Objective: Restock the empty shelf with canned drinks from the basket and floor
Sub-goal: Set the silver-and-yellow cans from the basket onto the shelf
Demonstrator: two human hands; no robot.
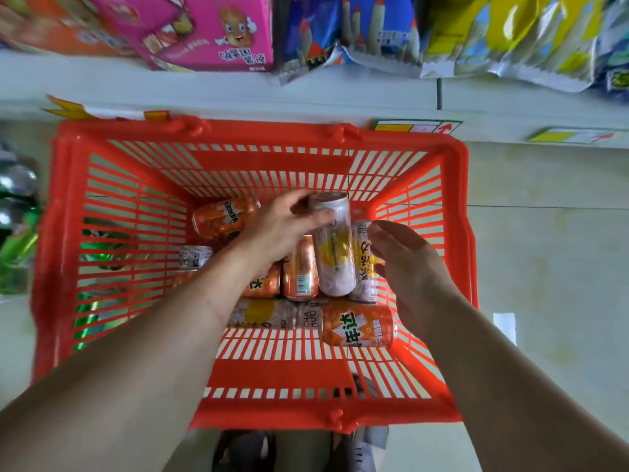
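A red plastic basket stands on the floor below me, with several cans lying in it. My left hand grips the top end of a tall pale pink can and holds it raised at a tilt above the others. My right hand reaches down beside another pale can with yellow print; its fingers are loosely curved and touch that can's side. Orange Mirinda cans lie at the back left and the front right of the basket.
A white shelf edge with price tags runs across above the basket; a pink box and snack bags sit on it. Green cans stand on the floor left of the basket. My shoes are just behind it.
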